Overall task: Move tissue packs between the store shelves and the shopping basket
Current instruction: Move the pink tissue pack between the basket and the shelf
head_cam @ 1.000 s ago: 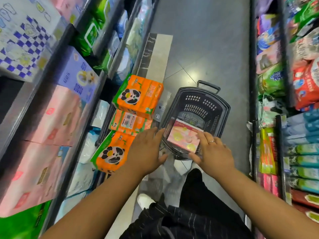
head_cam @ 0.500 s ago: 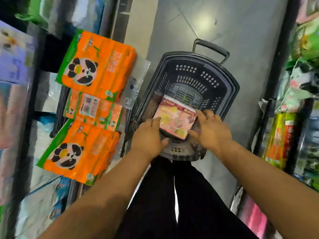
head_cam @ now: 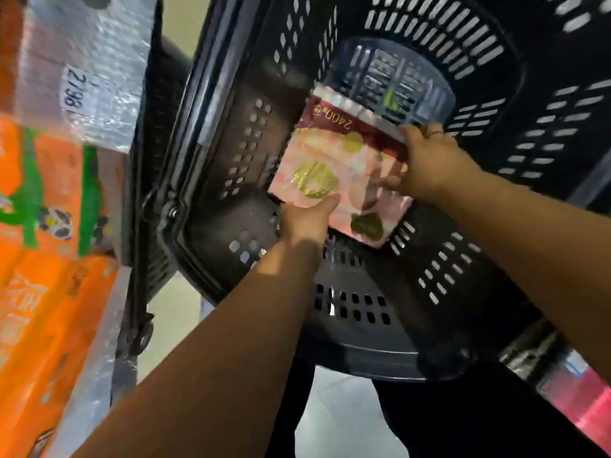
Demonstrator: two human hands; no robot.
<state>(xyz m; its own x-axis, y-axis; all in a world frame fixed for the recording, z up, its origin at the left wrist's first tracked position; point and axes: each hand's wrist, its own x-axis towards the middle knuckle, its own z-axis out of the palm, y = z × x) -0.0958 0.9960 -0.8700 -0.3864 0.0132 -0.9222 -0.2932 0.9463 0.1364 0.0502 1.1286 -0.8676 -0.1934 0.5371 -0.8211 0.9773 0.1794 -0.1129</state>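
Note:
A pink tissue pack (head_cam: 344, 166) with gold hearts and a dark red band sits low inside the black slotted shopping basket (head_cam: 231, 153). My left hand (head_cam: 305, 219) grips its near left edge, thumb on top. My right hand (head_cam: 429, 160), a ring on one finger, holds its right edge with the thumb across the pack's face. The pack's underside and the fingers beneath it are hidden.
Orange panda-print tissue packs (head_cam: 43, 226) fill the shelf at the left, with a clear-wrapped pack carrying a price sticker (head_cam: 74, 90) above them. The basket's near rim (head_cam: 363, 361) is close to my dark-clothed legs. Pink packaging (head_cam: 578, 401) shows at the lower right.
My head has dropped closer to the basket, which now fills the view. Both hands have gone deeper into it with the pink pack between them, still gripping its edges.

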